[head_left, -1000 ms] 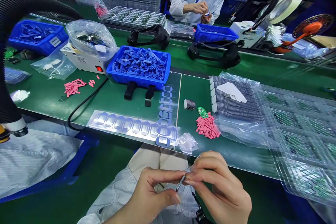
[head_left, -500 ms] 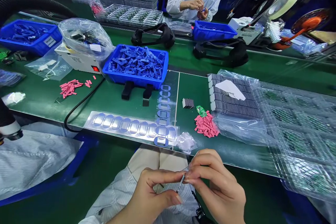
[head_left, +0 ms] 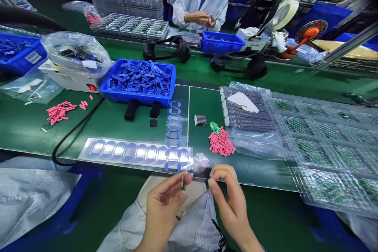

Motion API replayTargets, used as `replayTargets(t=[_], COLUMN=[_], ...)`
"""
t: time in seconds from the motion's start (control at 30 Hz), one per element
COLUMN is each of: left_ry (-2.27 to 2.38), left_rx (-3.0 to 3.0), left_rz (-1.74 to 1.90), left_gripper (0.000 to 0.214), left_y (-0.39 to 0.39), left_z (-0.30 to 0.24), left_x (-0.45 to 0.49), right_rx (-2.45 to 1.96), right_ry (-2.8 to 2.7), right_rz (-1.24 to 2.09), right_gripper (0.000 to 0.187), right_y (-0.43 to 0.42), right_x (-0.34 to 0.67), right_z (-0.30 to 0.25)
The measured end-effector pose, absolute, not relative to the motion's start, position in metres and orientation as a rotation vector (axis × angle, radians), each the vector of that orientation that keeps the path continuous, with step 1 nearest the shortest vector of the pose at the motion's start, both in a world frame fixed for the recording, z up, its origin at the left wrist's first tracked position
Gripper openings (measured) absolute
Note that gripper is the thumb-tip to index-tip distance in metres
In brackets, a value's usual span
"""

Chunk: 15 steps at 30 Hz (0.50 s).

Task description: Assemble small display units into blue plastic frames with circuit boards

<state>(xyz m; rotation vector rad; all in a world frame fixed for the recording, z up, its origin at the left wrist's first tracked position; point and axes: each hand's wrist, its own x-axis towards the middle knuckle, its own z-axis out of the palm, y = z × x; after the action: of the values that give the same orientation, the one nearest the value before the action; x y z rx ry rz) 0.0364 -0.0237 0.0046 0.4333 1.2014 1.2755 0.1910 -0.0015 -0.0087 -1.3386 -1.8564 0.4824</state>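
Right hand (head_left: 228, 199) is drawn apart from left hand (head_left: 165, 201); thin dark piece (head_left: 183, 182) is pinched edge-on by left fingers at near edge of green table (head_left: 260, 169), probably to spare faces; right fingertips nearly closed, contents unclear.

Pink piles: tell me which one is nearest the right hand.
The pile beside the green board, just beyond the right hand; the other pile lies farther left, near the black cable.

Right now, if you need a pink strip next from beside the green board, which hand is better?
Probably the right hand: it's nearer those pink strips, though I can't tell if it holds something thin. The left hand pinches a small dark piece.
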Motion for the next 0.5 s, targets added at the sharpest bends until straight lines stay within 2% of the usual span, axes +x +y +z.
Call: replayTargets(t=[0.17,0.3,0.5], left_ry=[1.248,1.232,1.207], left_rx=[0.414,0.448,0.473], left_rz=[1.313,1.310,1.308], left_gripper=[0.034,0.037,0.037], left_y=[-0.016,-0.017,-0.017], left_z=[0.014,0.017,0.023], left_x=[0.035,0.034,0.033], right_rx=[-1.575,-1.581,-1.297], right_ry=[-1.859,-1.896,-2.264], right_rz=[0.202,0.004,0.009], right_gripper=[0.011,0.009,0.036], right_y=[0.022,0.019,0.009], right_x=[0.195,0.194,0.204], right_z=[-0.042,-0.050,-0.049])
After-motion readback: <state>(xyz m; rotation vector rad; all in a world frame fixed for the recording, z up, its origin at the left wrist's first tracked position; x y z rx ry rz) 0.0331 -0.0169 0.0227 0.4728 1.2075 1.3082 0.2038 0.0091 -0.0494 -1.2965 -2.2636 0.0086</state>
